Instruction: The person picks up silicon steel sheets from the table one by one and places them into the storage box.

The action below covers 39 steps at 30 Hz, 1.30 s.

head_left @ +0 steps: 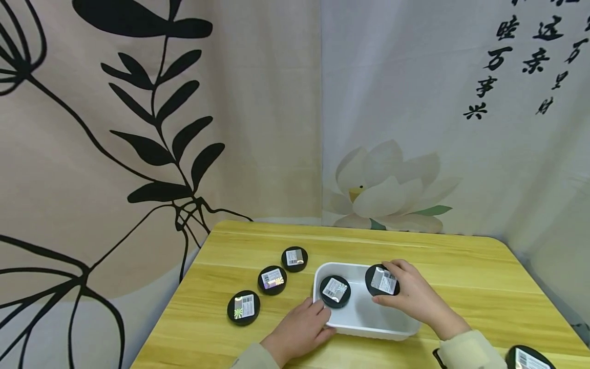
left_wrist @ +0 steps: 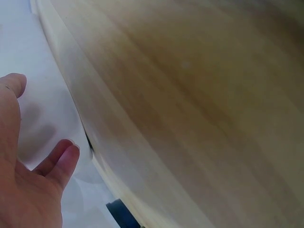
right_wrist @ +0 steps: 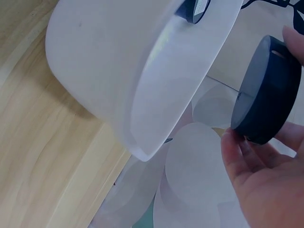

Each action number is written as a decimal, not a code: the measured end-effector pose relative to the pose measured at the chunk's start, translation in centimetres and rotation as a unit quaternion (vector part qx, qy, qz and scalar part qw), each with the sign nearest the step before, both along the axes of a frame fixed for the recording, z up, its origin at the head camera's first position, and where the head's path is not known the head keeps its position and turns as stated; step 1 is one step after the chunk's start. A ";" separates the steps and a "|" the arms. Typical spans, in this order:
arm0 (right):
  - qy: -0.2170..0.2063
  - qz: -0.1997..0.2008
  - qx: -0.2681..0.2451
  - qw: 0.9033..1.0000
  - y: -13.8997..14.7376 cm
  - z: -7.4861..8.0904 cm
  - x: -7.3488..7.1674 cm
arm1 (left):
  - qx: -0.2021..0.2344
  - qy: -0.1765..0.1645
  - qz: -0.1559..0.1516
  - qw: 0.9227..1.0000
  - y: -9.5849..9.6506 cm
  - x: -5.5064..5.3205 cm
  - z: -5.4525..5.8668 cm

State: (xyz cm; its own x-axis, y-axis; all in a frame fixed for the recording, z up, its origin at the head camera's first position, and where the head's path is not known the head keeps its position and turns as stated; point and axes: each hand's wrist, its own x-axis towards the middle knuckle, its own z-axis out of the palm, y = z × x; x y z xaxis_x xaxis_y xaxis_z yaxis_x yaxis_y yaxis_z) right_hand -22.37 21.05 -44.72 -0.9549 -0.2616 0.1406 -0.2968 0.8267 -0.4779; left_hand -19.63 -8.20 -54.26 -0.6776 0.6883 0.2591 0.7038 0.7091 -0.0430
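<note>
A white rectangular tray (head_left: 369,320) stands on the table. Its left front corner is held by my left hand (head_left: 301,328), with fingers over the rim and the thumb on the front wall. In the left wrist view, part of this hand (left_wrist: 33,190) shows against the pale wall. Over the tray's right back part, my right hand (head_left: 417,297) grips a flat round black container (head_left: 382,280) with a barcode label. The right wrist view shows this container (right_wrist: 273,95) tilted between thumb and fingers, apart from the tray. Another black container (head_left: 335,291) lies in the tray's left end.
Left of the tray, three more labelled black containers (head_left: 272,280) lie in a slanting row on the wooden table (head_left: 207,328). One more container (head_left: 530,359) sits at the right front, partly cut off by the frame. A printed curtain (head_left: 276,102) hangs behind.
</note>
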 end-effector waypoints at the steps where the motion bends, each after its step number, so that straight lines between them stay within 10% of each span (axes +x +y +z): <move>1: -0.001 0.002 -0.001 1.000 -0.1 0.0 -0.1 | -0.001 -0.002 0.001 1.000 0.0 0.0 0.0; 39: -0.020 0.057 0.000 0.998 -1.4 -0.1 -1.8 | -0.014 -0.023 0.010 1.000 0.1 0.1 0.6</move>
State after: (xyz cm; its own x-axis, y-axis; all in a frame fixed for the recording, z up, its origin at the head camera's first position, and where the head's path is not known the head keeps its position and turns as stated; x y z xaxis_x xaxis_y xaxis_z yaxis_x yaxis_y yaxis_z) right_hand -24.19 19.65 -44.85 -0.9235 -0.3696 0.1025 -0.3701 0.7887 -0.4909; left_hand -19.52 -8.12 -53.70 -0.7018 0.6813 0.2081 0.6915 0.7218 -0.0311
